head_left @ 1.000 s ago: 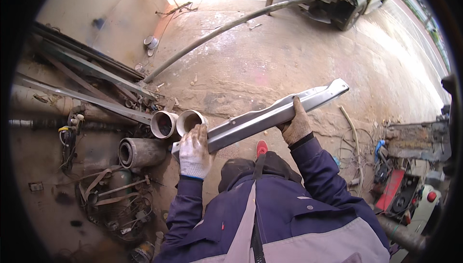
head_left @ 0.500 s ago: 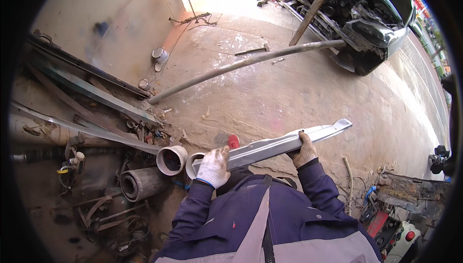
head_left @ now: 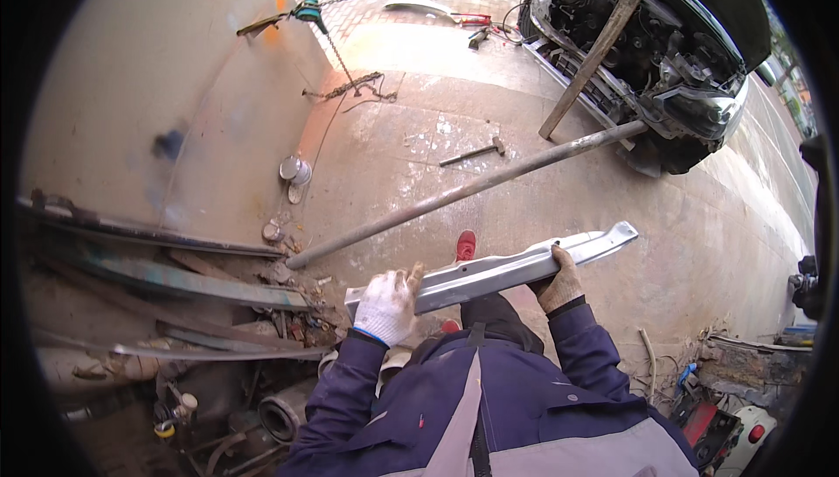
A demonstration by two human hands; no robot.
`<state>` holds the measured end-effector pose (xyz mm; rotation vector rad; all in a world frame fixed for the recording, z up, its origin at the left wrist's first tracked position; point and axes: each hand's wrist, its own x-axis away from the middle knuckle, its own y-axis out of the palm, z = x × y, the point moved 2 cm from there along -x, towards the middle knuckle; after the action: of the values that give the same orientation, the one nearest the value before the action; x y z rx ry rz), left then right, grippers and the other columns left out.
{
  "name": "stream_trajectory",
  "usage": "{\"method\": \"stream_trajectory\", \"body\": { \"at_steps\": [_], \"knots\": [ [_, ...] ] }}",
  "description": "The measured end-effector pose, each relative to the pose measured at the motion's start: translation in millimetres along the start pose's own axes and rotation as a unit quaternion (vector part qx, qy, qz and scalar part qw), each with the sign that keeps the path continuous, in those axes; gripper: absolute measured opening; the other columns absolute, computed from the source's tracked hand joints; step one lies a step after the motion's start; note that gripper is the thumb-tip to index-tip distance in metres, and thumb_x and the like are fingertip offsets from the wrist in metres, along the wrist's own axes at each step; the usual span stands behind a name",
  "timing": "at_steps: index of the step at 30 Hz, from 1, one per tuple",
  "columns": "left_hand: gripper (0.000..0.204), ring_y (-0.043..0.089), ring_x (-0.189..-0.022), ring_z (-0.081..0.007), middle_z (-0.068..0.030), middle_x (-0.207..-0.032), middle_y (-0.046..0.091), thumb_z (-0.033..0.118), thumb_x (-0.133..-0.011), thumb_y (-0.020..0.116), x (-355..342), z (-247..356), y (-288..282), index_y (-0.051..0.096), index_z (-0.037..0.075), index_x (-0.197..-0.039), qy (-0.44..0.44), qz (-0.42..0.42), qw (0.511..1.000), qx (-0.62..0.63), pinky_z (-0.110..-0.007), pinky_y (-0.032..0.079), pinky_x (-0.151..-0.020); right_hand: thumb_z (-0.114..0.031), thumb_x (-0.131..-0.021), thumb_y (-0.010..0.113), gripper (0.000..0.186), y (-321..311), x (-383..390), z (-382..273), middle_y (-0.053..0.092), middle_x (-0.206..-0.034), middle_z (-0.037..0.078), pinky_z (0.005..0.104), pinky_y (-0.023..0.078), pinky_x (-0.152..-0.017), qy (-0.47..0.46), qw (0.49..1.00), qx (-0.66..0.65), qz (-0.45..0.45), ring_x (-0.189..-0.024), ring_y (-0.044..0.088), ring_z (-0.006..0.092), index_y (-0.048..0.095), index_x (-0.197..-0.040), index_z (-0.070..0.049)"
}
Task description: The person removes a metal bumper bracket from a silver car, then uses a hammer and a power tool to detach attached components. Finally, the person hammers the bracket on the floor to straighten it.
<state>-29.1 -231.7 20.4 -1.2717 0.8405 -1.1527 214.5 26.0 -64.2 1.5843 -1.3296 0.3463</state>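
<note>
Gripping silver metal beam [head_left: 489,271], long pipe [head_left: 463,190] ahead, perhaps hammer [head_left: 472,153] beyond

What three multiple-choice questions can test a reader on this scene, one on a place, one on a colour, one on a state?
1. Where does the hammer lie?
A. on the concrete floor
B. on the car
C. in a hand

2. What colour is the glove on the left hand?
A. black
B. white
C. green

3. How is the grey metal beam held?
A. by both hands
B. by one hand
C. it lies on the floor

Answers: 1 A, it rests flat beside the long pole. 2 B, the knit glove is white. 3 A, the left hand and right hand both grip it.
</note>
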Motion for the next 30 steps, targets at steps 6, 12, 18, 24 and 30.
{"method": "stream_trajectory", "body": {
  "at_steps": [6, 12, 18, 24, 30],
  "knots": [
    [0.098, 0.063, -0.117, -0.0337, -0.0158, -0.127, 0.065, 0.03, -0.067, 0.092, -130, -74, -21, 0.054, 0.006, -0.154, -0.043, 0.003, 0.998, -0.04, -0.046, 0.051, -0.102, -0.031, -0.105, 0.067, 0.043, 102, -135, -17, 0.067, -0.124, 0.018, 0.0596, 0.06, -0.1, 0.048, 0.998, -0.046, -0.004, -0.113, 0.07, 0.0378, 0.055, -0.136, -0.003],
    [0.094, 0.062, -0.118, -0.0357, -0.0166, -0.125, 0.064, 0.028, -0.067, 0.093, -253, -138, -86, 0.057, 0.007, -0.151, -0.001, 0.114, 0.988, -0.103, -0.05, 0.05, -0.104, -0.028, -0.106, 0.069, 0.044, 216, -215, -78, 0.067, -0.128, 0.017, 0.0543, 0.059, -0.104, 0.039, 0.996, -0.073, -0.023, -0.115, 0.07, 0.0357, 0.057, -0.138, -0.001],
    [0.098, 0.062, -0.116, -0.0331, -0.0141, -0.126, 0.059, 0.024, -0.064, 0.097, -349, -182, -109, 0.055, 0.006, -0.151, 0.057, 0.237, 0.956, -0.162, -0.054, 0.05, -0.106, -0.049, -0.11, 0.056, 0.056, 297, -257, -162, 0.065, -0.137, 0.014, 0.0506, 0.052, -0.111, -0.089, 0.975, -0.194, -0.057, -0.122, 0.065, 0.0319, 0.054, -0.148, -0.008],
    [0.086, 0.06, -0.095, -0.0326, -0.01, -0.101, 0.059, 0.028, -0.07, 0.098, -465, -227, -107, 0.059, 0.012, -0.145, 0.168, 0.222, 0.96, -0.018, -0.051, 0.047, -0.087, -0.07, -0.1, 0.065, 0.046, 334, -291, -205, 0.067, -0.097, 0.0, 0.0476, 0.055, -0.083, -0.161, 0.943, -0.287, 0.044, -0.091, 0.065, 0.0267, 0.069, -0.112, -0.025],
    [0.045, 0.065, -0.08, -0.0318, -0.0089, -0.084, 0.068, 0.034, -0.073, 0.095, -604, -277, -101, 0.074, 0.011, -0.107, 0.206, 0.075, 0.973, 0.071, -0.046, 0.052, -0.073, -0.072, -0.101, 0.063, 0.05, 357, -348, -214, 0.067, -0.1, 0.0, 0.0486, 0.054, -0.09, -0.262, 0.915, -0.298, 0.075, -0.099, 0.064, 0.0229, 0.067, -0.118, -0.025]
  ]
}}
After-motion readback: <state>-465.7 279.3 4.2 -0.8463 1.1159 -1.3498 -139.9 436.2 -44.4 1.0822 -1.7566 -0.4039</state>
